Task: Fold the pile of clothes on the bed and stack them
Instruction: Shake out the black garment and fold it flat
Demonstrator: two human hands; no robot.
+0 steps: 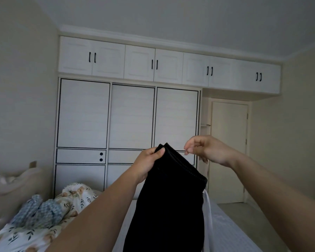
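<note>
A black garment [169,202] with an elastic waistband hangs in the air in front of me, over the bed. My left hand [147,164] grips one end of its waistband, thumb on top. My right hand [204,150] is raised just right of the waistband, fingers loosely curled, holding nothing that I can make out. A white drawstring or strip [207,211] dangles down the garment's right side. On the bed at the lower left lies a blue-and-white patterned piece of clothing [40,211] on a floral quilt [76,195].
The bed [231,231] has a pale striped sheet under the garment. A white wardrobe [127,115] with sliding doors and top cabinets fills the far wall. A closed door [229,151] stands at the right, with bare floor [244,208] before it.
</note>
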